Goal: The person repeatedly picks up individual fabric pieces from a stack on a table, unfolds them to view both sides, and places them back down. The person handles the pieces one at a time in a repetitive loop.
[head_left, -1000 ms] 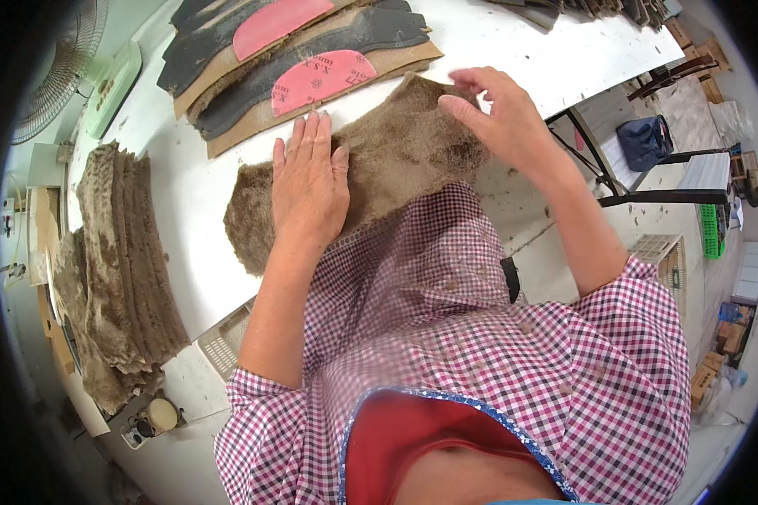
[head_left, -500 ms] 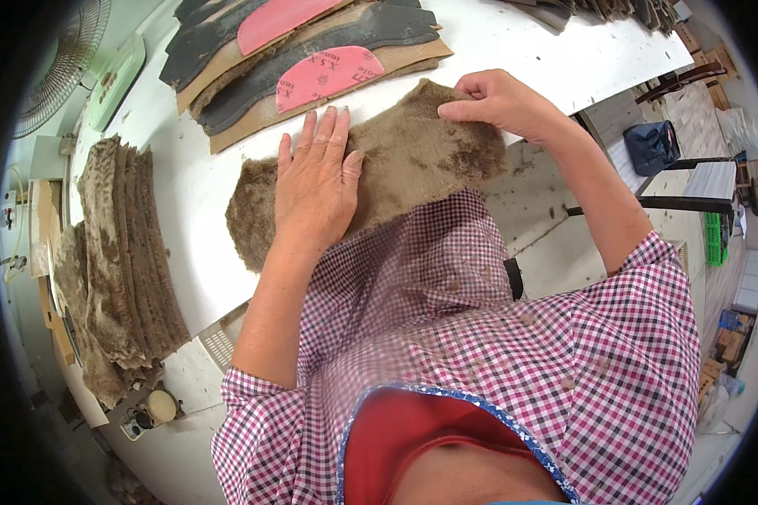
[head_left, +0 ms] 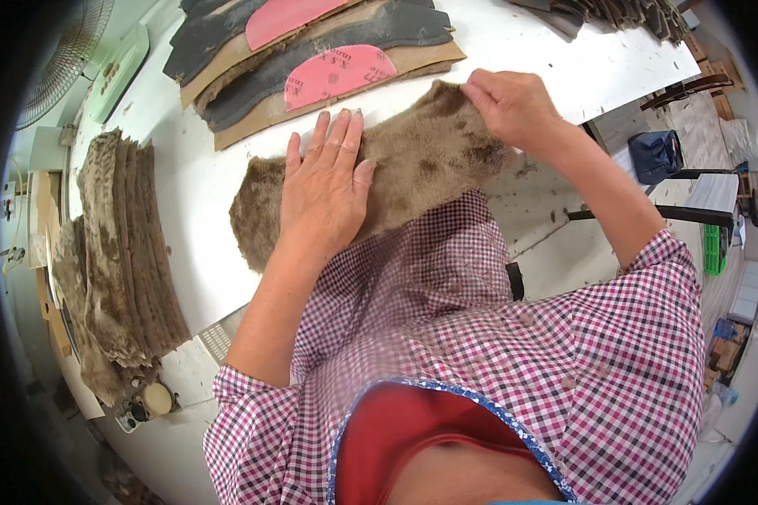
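Note:
A brown fur piece shaped like an insole pair lies across the front edge of the white table, its near side over my lap. My left hand rests flat on its left half, fingers stretched out. At the upper right corner of the fur, my right hand pinches the edge between thumb and fingers. Just beyond the fur lie stacked dark grey and tan shaped sheets, with a pink half-round patch on top. The underside of the fur is hidden.
A stack of brown fur pieces stands at the table's left edge. More dark pieces lie at the far right. A pale green tray and a fan are at the far left. A dark blue bag sits beyond the table's right side.
My right hand has shifted slightly right and turned, its fingers now closed on the fur's corner. My left hand stays flat on the fur. The whole view has shifted a little.

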`<act>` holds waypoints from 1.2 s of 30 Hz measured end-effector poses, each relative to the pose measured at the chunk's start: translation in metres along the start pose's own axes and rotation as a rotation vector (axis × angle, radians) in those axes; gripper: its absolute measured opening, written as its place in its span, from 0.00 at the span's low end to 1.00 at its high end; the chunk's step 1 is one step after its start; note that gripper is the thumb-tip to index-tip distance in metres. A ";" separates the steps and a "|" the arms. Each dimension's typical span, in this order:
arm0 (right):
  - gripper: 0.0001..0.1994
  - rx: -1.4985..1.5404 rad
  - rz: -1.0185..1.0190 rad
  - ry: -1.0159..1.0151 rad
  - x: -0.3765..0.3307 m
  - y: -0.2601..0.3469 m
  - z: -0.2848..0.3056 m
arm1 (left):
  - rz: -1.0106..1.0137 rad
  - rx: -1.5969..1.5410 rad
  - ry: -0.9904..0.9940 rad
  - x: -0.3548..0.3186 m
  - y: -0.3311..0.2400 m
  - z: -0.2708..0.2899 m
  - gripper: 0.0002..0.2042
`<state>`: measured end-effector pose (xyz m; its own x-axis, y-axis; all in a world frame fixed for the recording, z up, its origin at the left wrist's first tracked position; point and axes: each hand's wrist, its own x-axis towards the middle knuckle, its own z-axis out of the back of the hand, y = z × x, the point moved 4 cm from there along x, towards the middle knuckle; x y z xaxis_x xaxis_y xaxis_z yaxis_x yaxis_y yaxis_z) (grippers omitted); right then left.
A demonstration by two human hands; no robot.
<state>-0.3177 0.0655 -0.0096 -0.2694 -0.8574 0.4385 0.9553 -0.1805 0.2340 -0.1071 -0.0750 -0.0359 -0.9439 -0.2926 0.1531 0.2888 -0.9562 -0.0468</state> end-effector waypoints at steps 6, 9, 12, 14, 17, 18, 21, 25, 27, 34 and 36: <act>0.10 -0.024 0.023 -0.058 -0.009 -0.011 -0.016 | -0.008 -0.008 0.004 -0.001 -0.003 0.005 0.26; 0.07 -0.034 -0.119 0.104 -0.007 -0.012 -0.017 | -0.021 -0.006 -0.006 -0.001 -0.003 0.006 0.26; 0.10 -0.017 -0.140 0.095 -0.009 -0.012 -0.019 | -0.107 -0.063 -0.029 0.004 -0.017 0.009 0.25; 0.09 -0.008 -0.170 0.087 -0.008 -0.012 -0.018 | -0.241 -0.210 -0.033 0.021 -0.043 0.010 0.25; 0.08 0.059 -0.282 0.137 -0.007 -0.013 -0.017 | -0.299 -0.231 -0.138 0.041 -0.066 -0.011 0.24; 0.08 0.087 -0.339 0.159 -0.007 -0.013 -0.015 | -0.280 -0.210 -0.143 0.042 -0.072 -0.013 0.24; 0.09 0.075 -0.113 -0.227 -0.011 0.014 0.007 | -0.263 -0.214 -0.190 0.045 -0.075 -0.012 0.24; 0.23 0.366 -0.113 -0.054 -0.027 0.067 -0.016 | -0.092 -0.713 -0.168 0.048 -0.061 -0.007 0.21; 0.28 0.333 -0.127 -0.065 -0.031 0.069 -0.029 | 0.150 -1.021 -0.082 0.048 -0.045 0.002 0.21; 0.35 -0.052 0.054 0.214 -0.026 0.061 -0.027 | 0.128 -0.813 -0.395 0.032 -0.027 0.001 0.18; 0.34 -0.053 -0.019 0.234 -0.028 0.048 -0.025 | 0.032 -0.262 -0.401 0.016 -0.025 0.008 0.19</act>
<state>-0.2616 0.0687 -0.0320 -0.2581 -0.9408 0.2199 0.9570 -0.2178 0.1916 -0.1282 -0.0561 -0.0246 -0.7838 -0.3484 0.5141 0.2184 -0.9296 -0.2970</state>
